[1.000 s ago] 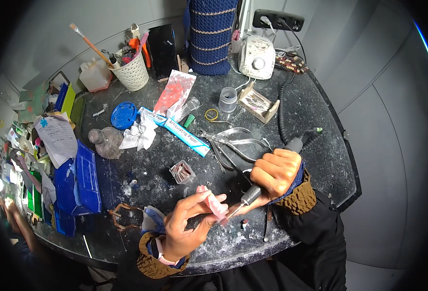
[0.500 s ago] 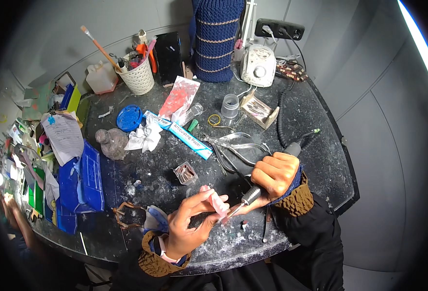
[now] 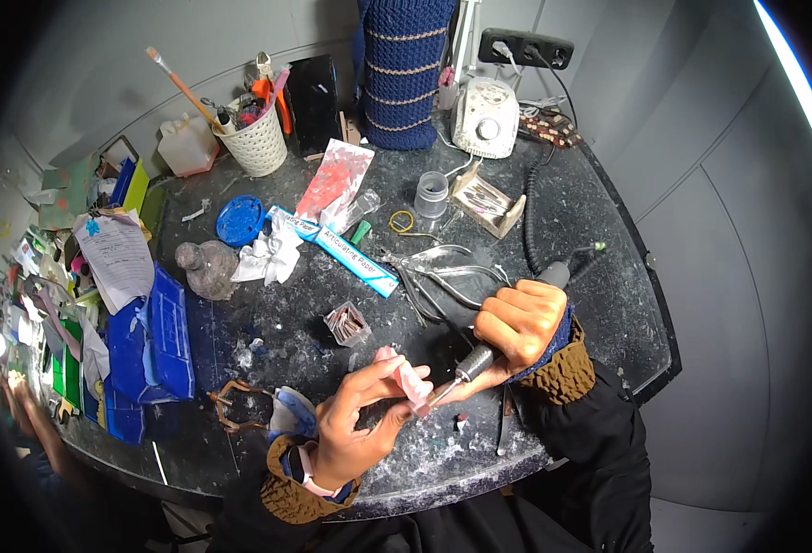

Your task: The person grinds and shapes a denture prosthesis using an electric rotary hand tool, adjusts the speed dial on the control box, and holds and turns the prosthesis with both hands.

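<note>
A pink denture [image 3: 412,381] is pinched between the thumb and fingers of my left hand [image 3: 358,422], above the front of the worktable. My right hand [image 3: 522,327] is wrapped round a dark rotary handpiece [image 3: 476,363], its thumb stretched toward the denture. The handpiece's thin metal bur meets the denture's lower end, close to my left thumb; whether it touches cannot be made out. Behind the denture stands a small clear box of slim pieces [image 3: 347,324]. A pair of wire pliers [image 3: 438,269] lies beyond my right hand.
An articulator-like brown frame [image 3: 231,405] lies left of my left hand. Blue bins [image 3: 162,341] line the left side. Farther back are a glass flask [image 3: 206,270], a blue-and-white paper box [image 3: 360,263], a white brush cup [image 3: 257,147] and the motor unit [image 3: 485,120]. Another person's arm [image 3: 33,405] shows far left.
The denture has turned slightly in my left fingers, and the bur stays at its lower end. Both hands keep their grips, and the whole view has shifted a little.
</note>
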Motion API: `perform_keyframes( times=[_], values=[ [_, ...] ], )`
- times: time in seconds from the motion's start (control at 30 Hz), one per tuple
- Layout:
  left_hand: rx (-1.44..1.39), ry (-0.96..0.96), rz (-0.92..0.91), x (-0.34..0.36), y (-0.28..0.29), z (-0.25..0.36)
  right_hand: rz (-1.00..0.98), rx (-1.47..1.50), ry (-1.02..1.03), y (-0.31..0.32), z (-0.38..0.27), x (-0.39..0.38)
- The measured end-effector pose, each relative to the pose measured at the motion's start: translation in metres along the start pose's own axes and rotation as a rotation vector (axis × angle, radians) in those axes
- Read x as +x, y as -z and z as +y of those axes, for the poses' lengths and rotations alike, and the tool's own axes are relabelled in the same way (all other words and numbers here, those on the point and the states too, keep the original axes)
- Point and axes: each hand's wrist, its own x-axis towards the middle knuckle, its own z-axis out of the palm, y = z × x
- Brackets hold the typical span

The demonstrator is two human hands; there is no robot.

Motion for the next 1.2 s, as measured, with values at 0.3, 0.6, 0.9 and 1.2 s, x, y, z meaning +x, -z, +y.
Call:
perform_keyframes(
  times=[0.3,0.6,0.9,1.2],
  values=[
    [-0.039,0.004,0.011,-0.0006,-0.0014,-0.0028,0.012,-0.031,0.011,0.0003,-0.0003,-0.0006],
    [-0.026,-0.020,0.015,0.0004,-0.0013,-0.0034,0.019,-0.049,0.013,-0.0008,0.0011,-0.0012],
    [0.011,-0.036,0.009,0.0000,-0.0012,-0.0022,0.015,-0.041,0.014,-0.0014,0.0000,-0.0006],
    [0.117,-0.087,-0.009,-0.0003,-0.0001,-0.0034,0.009,-0.004,0.027,-0.0028,0.0044,-0.0037]
  ],
)
